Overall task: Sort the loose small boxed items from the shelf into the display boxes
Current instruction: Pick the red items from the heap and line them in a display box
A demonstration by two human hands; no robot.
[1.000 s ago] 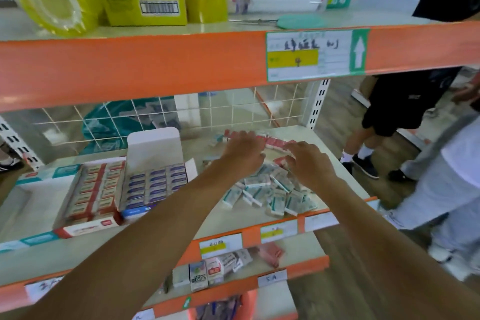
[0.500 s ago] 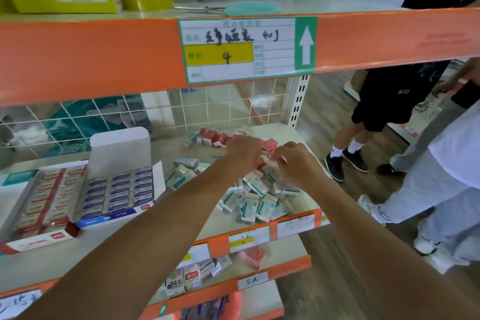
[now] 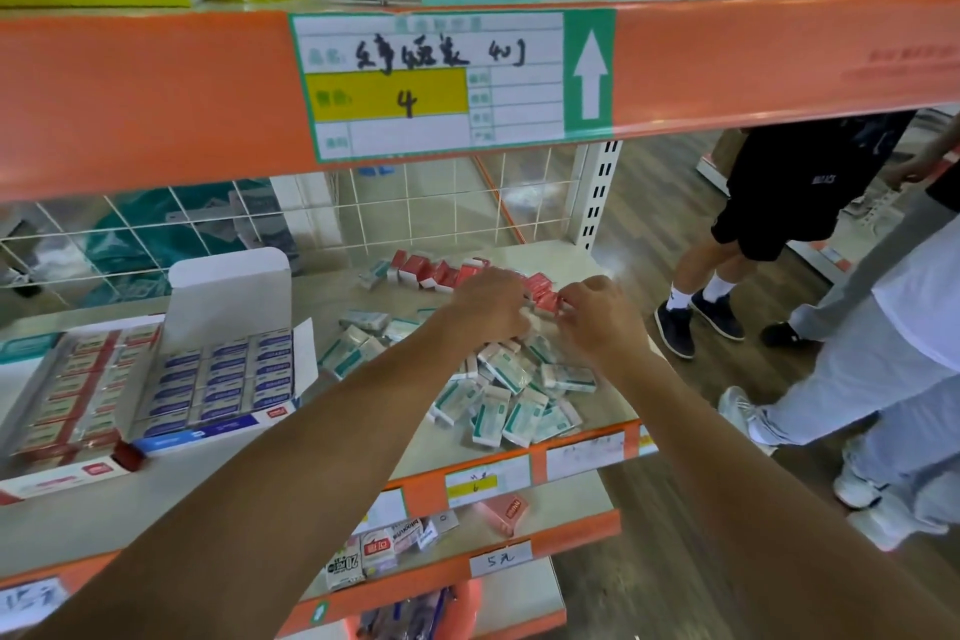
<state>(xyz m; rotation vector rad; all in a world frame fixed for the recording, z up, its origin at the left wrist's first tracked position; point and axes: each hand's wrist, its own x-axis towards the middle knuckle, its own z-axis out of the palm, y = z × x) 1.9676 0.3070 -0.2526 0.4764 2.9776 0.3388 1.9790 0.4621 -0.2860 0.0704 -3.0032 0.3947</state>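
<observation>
A heap of loose small green-and-white boxes [image 3: 511,395] lies on the right part of the middle shelf [image 3: 363,463], with loose red boxes [image 3: 431,270] behind it. My left hand [image 3: 491,301] and my right hand [image 3: 597,314] reach over the heap, fingers curled down among red boxes near its far edge. What each hand holds is hidden under the fingers. At the left stand two open display boxes: a blue one [image 3: 223,379] with its lid up, filled with blue-labelled items, and a red one [image 3: 72,400] filled with red-labelled items.
An orange beam [image 3: 156,88] with a price label [image 3: 431,83] crosses just above the hands. A wire grid [image 3: 363,203] backs the shelf. Lower shelves hold small packets [image 3: 379,546]. Two people stand at the right: black shorts [image 3: 769,213] and pale trousers [image 3: 872,379].
My view has shifted right, so the display boxes sit further left. Both hands have drawn together over the far side of the heap, with fingers curled down.
</observation>
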